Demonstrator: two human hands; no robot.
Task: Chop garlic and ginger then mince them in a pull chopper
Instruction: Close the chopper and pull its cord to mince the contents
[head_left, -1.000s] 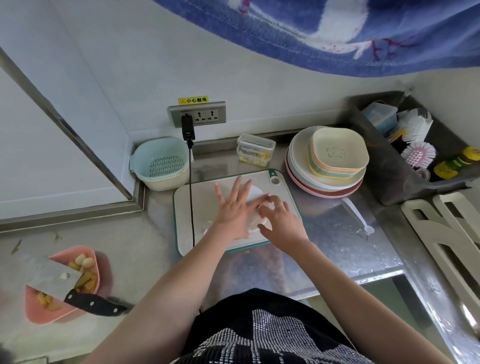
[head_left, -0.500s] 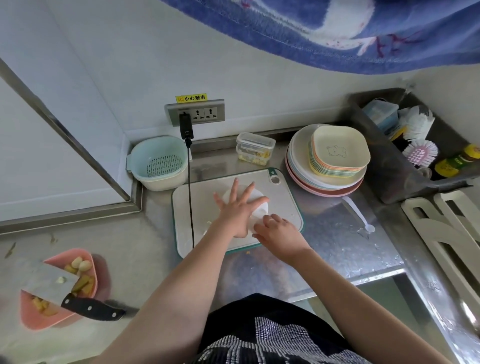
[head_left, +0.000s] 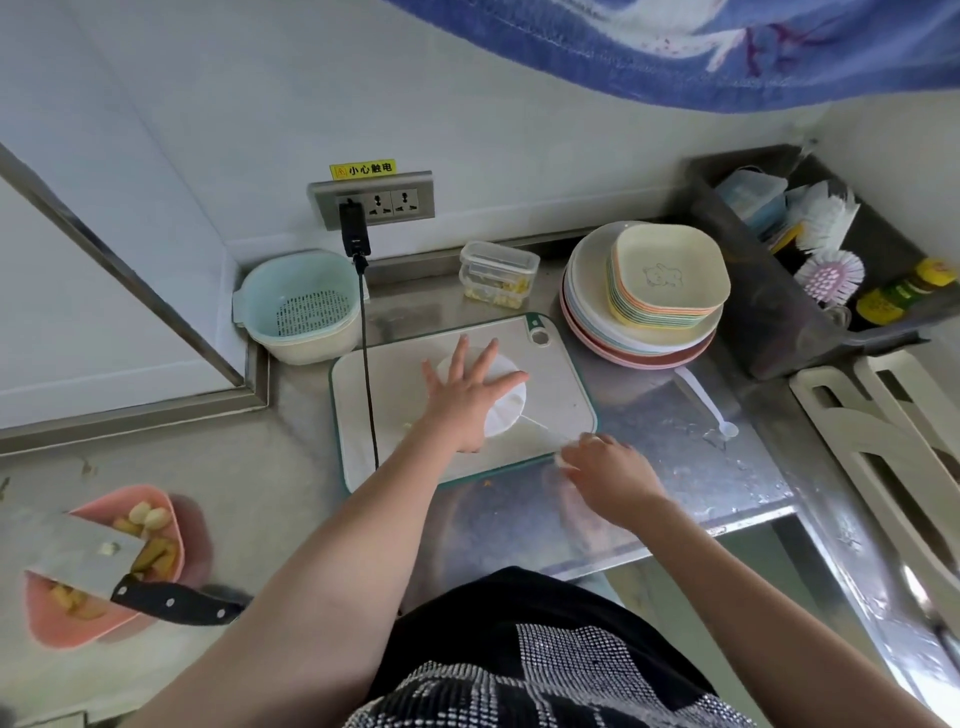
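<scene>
The pull chopper (head_left: 501, 395) sits near the middle of the white cutting board (head_left: 563, 384), round white lid up, so it has no long axis of its own to speak of; what gives it a direction is the cord (head_left: 543, 427), drawn out taut from the lid's near right edge and running toward the board's near right corner. The left hand (head_left: 465, 397) lies flat on the lid with fingers spread wide and straight, pointing away toward the wall, pressing the chopper down. The right hand (head_left: 605, 470) is at the board's near right corner with its fingers curled around the white pull handle (head_left: 563, 460) at the cord's end, though the handle is mostly hidden in the grip. The board lies on the steel bench (head_left: 675, 457), its long side running left to right, with a black cable (head_left: 370, 384) from the wall socket (head_left: 387, 200) trailing down across its left part. Well off to the left, a pink bowl (head_left: 57, 621) holds yellowish pieces that look like garlic and ginger, and a cleaver (head_left: 88, 553) rests across it, blade to the left, black handle pointing right. Behind the board stand a pale blue colander (head_left: 304, 306), a small clear lidded box (head_left: 498, 273) and a stack of plates (head_left: 644, 304) topped with square dishes.
</scene>
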